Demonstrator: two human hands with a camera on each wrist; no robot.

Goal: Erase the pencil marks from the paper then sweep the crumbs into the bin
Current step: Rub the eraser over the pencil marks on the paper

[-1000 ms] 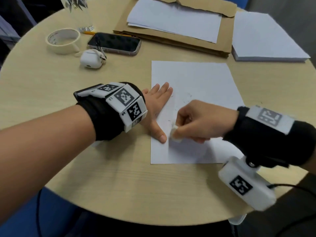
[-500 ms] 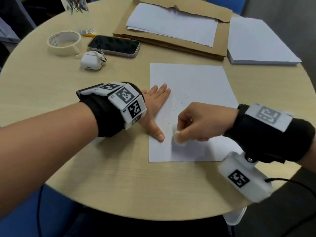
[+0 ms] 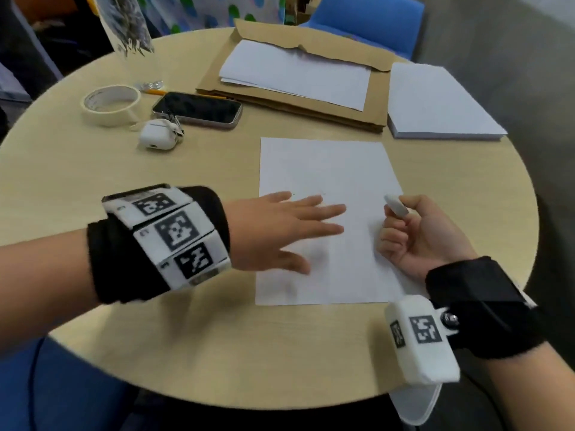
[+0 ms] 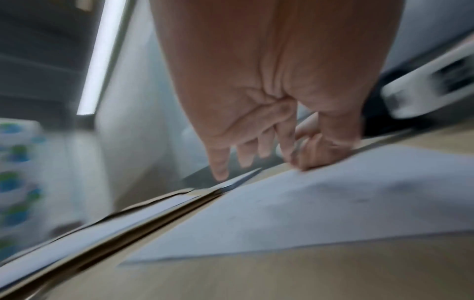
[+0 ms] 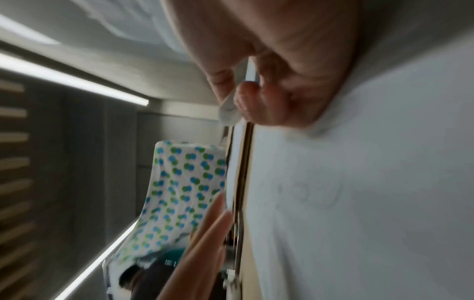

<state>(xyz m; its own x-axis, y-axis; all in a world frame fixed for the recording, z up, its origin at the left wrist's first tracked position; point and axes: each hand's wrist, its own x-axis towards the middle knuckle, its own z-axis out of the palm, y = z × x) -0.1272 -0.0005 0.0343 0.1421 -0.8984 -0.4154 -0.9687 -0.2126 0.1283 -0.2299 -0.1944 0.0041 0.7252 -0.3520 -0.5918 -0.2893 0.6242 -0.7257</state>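
Note:
A white sheet of paper [image 3: 326,169] lies flat on the round table [image 3: 186,337]. My left hand [image 3: 320,241] is open over the sheet's left half, fingers straight and spread, blurred by motion. In the left wrist view its thumb tip touches the paper [image 4: 320,203]. My right hand [image 3: 404,214] is at the sheet's right edge, turned palm up and lifted. It pinches a small white eraser [image 3: 395,206], also seen in the right wrist view [image 5: 228,113]. Faint grey pencil traces show on the paper [image 5: 310,196].
Behind the sheet lie a brown envelope [image 3: 311,45] with white sheets on it and a paper stack [image 3: 435,104]. A phone [image 3: 196,110], an earbud case [image 3: 157,138] and a tape roll [image 3: 110,104] sit at back left. A white translucent container [image 3: 415,405] shows under the front table edge.
My right hand has lifted the eraser off the paper, turned palm up and moved right. My left hand has slid from the sheet's left edge rightward across it.

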